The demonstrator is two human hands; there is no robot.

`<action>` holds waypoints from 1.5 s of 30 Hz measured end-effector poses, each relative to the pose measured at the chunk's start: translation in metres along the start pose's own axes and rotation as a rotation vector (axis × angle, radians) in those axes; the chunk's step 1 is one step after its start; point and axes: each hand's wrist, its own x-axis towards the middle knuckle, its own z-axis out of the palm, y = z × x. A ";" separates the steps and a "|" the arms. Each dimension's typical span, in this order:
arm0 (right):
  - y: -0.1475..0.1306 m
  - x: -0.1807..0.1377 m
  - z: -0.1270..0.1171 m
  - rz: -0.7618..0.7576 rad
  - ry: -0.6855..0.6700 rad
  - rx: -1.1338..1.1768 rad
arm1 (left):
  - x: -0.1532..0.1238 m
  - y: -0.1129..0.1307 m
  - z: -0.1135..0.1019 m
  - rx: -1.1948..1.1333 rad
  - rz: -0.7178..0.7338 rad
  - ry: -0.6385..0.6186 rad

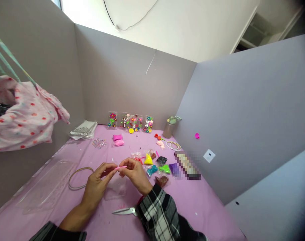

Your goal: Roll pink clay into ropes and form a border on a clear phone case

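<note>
Head view: both hands are meeting low over the purple table point(200, 201), close in front of the person. Left hand point(98, 177) is pinching one end of a thin pink clay strand point(121, 167) between thumb and forefinger. Right hand point(134, 174) is pinching the other end the same way, with the spare fingers curling loosely. Both grips are closing fully, fingertips together with only the clay between them. The strand is hanging roughly level between the two hands, clear of the table and above a clear plastic sheet point(116, 191).

Handling, as a judgement: the strand is looking soft and very slender, so light, even pressure is probably serving best. Squeezing hard is likely flattening the ends. Keeping both ends level is guarding against sag in the middle, and drawing the hands apart is risking a thin spot or a break.

Nearby: scissors point(124, 211) are lying shut on the table, just beside the plaid sleeve point(157, 211). Coloured clay packets point(152, 164) are sitting just beyond the right hand. A thin ring point(78, 177) is lying left of the left hand, beside a clear tray point(48, 187)
</note>
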 end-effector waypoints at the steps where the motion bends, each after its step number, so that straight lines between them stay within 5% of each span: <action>1: 0.000 0.000 0.000 0.008 0.001 -0.016 | 0.000 0.000 0.000 0.003 0.000 -0.003; 45: 0.002 0.001 -0.002 -0.001 0.012 -0.071 | -0.001 -0.005 0.000 -0.017 -0.064 -0.006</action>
